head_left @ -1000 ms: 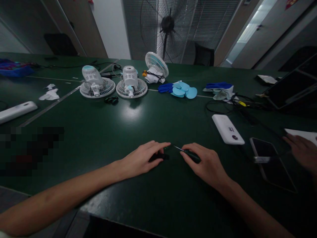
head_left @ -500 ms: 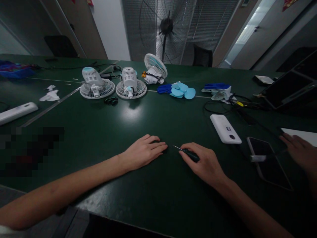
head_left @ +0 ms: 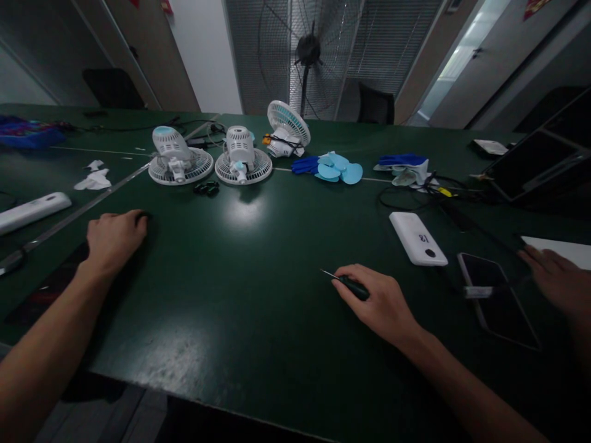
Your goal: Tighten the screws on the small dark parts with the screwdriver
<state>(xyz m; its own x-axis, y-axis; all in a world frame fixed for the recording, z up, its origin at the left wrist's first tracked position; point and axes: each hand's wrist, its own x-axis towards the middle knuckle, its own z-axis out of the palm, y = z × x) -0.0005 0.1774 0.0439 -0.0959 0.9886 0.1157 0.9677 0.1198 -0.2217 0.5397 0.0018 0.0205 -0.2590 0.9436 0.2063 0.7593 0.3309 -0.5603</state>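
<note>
Tabletop [head_left: 258,246] in dark green spreads across the dim room, with a large standing fan [head_left: 308,50] and window blinds [head_left: 383,55] behind its far edge. Towards that edge sit two small white fans [head_left: 240,144] grille-down, a third fan [head_left: 287,126] tilted up, and a light-blue fan blade [head_left: 339,167] beside blue gloves [head_left: 303,165]. Over on the right are a white case [head_left: 418,239], a dark-screened device [head_left: 498,301] and another person's hand [head_left: 556,274]. Nearer, the right hand [head_left: 373,301] grips a screwdriver [head_left: 354,287] by its dark handle, the thin shaft pointing left and slightly away over bare tabletop. The left hand [head_left: 115,237] reaches out far left, fingers curled by a small dark object [head_left: 144,214]; whether it is gripped, I cannot tell.
</note>
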